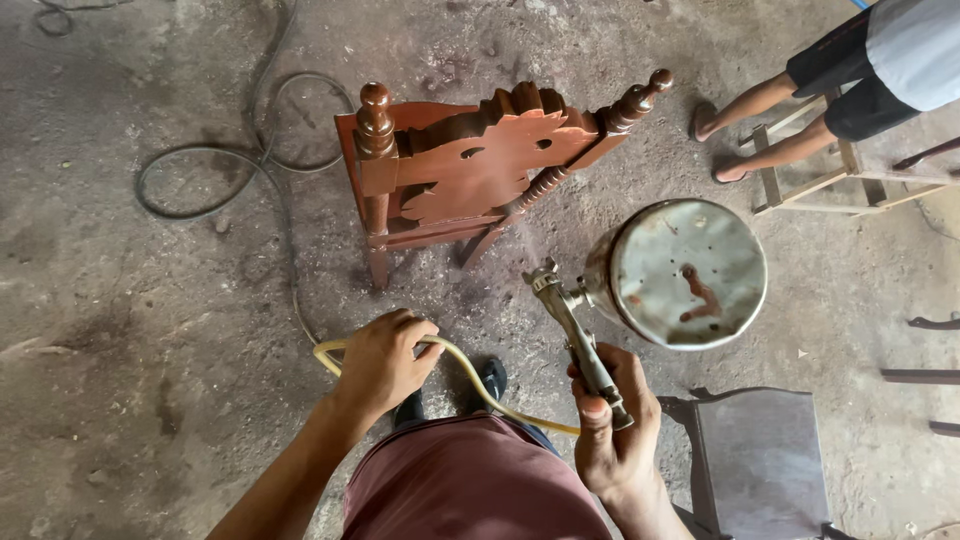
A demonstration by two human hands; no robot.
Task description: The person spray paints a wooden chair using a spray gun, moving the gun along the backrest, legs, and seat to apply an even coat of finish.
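Right hand point(615, 430) gripped spray gun point(578, 340), long axis running up-left, nozzle toward red chair point(470, 170), metal cup point(688, 272) on its side, contents hidden, left hand point(385, 362) closed around yellow hose point(470, 375) above the concrete floor point(120, 350).

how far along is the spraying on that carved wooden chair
The carved reddish-brown wooden chair already looks evenly coloured and glossy on its visible back and posts. In hand: the right hand grips a metal spray gun with a round cup, aimed toward the chair, while the left hand holds the yellowish hose. Whether lower parts remain uncoated cannot be told.
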